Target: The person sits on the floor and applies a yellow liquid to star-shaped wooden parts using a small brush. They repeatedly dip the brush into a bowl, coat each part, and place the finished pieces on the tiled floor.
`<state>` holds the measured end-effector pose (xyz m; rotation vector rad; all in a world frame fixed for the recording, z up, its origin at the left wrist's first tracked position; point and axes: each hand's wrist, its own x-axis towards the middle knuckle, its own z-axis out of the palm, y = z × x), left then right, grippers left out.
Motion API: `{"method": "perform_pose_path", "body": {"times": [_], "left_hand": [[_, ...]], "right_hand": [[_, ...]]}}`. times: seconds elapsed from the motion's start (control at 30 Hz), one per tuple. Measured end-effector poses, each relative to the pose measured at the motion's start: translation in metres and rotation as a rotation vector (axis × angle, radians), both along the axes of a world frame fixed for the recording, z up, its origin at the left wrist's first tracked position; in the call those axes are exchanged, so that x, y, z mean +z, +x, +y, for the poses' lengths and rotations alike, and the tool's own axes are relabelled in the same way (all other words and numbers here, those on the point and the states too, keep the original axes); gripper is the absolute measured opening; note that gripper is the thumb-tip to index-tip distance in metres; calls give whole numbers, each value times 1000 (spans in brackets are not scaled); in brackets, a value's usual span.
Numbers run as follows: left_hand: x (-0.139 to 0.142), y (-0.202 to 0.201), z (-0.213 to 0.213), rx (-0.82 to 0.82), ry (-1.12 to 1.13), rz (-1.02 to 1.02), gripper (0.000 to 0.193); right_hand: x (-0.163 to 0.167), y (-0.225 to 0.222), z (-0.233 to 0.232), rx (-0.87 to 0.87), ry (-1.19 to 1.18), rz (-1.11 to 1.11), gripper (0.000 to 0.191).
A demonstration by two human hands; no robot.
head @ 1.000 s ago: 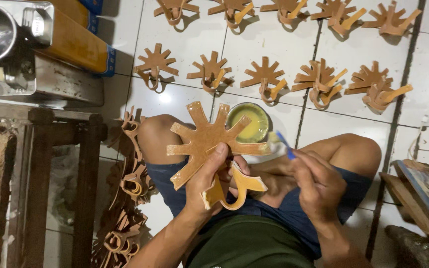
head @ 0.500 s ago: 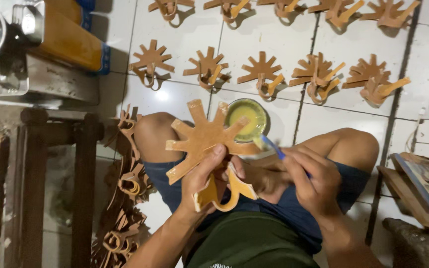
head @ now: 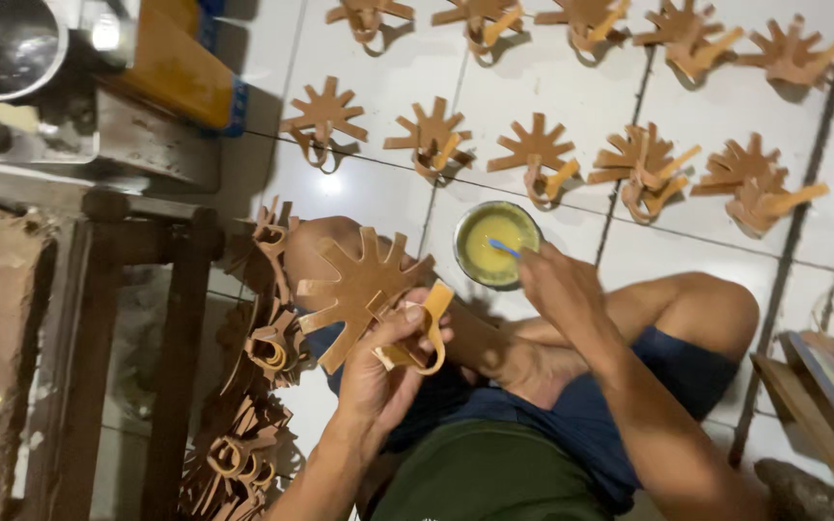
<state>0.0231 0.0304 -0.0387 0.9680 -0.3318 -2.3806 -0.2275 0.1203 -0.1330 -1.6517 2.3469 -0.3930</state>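
Brown star-shaped cutout (head: 359, 289) clenched in left hand (head: 378, 371) above the lap; right hand (head: 557, 289) pinches a blue brush (head: 504, 248) dipped in glue tin (head: 496, 243). Risk: drips on 1 knee.

top row of brown star-shaped cutouts (head: 591, 24) cut off by upper edge, brush (head: 506, 248) handle hidden inside right hand (head: 557, 289), pile of cutouts (head: 238, 453) cropped at bottom, dim and indistinct.
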Motion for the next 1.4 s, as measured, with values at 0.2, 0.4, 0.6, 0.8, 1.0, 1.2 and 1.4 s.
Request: {"method": "perform_pose_path", "body": {"times": [0.2,0.4,0.6,0.8,1.0,1.2,1.4], "left_hand": [[9,-4,-17,-12,-74,-71,28],[22,-45,-8,-74,-169,-105,25],[54,-62,3,-223,-496,-169,24],[87,-55,-1,-235,-750,-235,68],[83,-53,-4,-231,-780,-252,67],[66,-55,-2,-234,-799,-89,68],[31,-50,-11,-152,-406,-114,32]], "right_hand": [[39,-76,100,-204,-132,143,24],[97,-47,141,-908,-436,-267,17],[112,28,106,-356,-815,-508,18],[137,47,71,-280,-585,-611,23],[153,47,70,-300,-625,-603,22],[140,33,70,-338,-410,-451,23],[107,22,74,-718,-511,-740,24]]}}
